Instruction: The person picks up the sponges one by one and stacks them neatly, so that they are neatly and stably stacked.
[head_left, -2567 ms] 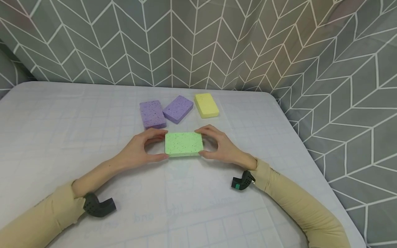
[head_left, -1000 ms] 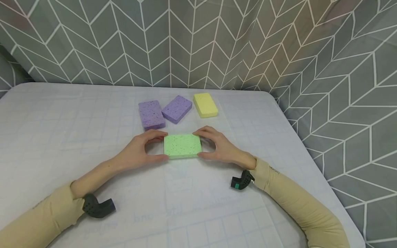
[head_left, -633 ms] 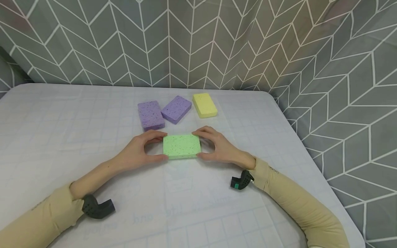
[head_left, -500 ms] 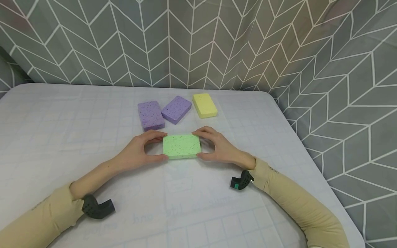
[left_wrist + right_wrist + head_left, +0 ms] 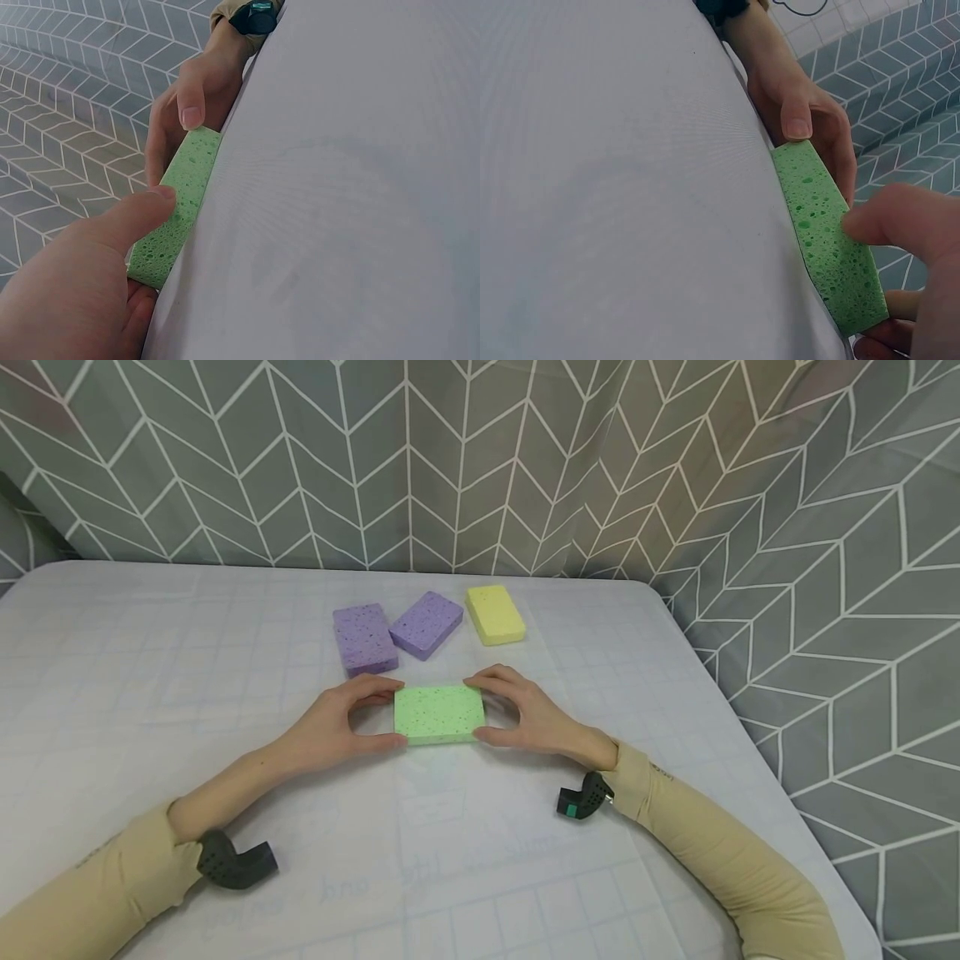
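A green speckled sponge (image 5: 439,714) lies flat and lengthwise between the two hands, at the middle of the table. My left hand (image 5: 333,720) grips its left end, thumb on the near side and fingers at the far side. At the opposite end my right hand (image 5: 536,714) pinches it the same way. Both wrist views show the porous near side of the sponge (image 5: 180,206) with a thumb of each hand against it. Just beyond, two purple sponges (image 5: 366,638) and a yellow sponge (image 5: 496,615) lie on the table.
A white cloth with faint grid lines covers the table (image 5: 465,860). Behind it and to the right hangs a grey curtain (image 5: 435,460) with a white chevron pattern. Each wrist wears a black camera (image 5: 238,860).
Since the earliest frame the green sponge has come slightly nearer and left, both hands staying on it. Over the last half second almost nothing moves.
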### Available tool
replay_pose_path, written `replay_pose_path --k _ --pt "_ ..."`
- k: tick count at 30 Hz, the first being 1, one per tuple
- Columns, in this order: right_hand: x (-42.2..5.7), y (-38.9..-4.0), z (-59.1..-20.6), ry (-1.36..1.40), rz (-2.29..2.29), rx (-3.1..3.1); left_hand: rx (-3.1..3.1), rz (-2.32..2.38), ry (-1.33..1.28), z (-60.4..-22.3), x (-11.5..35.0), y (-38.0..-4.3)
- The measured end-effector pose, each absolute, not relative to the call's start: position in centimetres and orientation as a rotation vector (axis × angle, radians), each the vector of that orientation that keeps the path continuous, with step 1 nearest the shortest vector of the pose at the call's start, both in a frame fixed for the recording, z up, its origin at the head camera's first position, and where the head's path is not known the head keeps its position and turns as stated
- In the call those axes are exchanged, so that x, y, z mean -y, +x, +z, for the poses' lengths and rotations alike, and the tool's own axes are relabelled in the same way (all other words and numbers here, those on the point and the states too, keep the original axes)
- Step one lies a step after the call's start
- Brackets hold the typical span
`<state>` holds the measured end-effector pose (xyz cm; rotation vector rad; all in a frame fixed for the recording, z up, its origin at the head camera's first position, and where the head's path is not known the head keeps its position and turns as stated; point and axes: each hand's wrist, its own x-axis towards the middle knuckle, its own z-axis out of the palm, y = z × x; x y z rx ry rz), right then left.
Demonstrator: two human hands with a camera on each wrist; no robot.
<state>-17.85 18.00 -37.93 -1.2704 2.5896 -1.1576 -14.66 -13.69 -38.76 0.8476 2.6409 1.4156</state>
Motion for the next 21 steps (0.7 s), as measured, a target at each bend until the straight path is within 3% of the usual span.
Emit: replay_pose_path --k 21 --pt "-18.02 -17.81 -37.9 -1.236 -1.236 -2.58 -2.639 1.41 0.833 -38.67 13.66 -14.55"
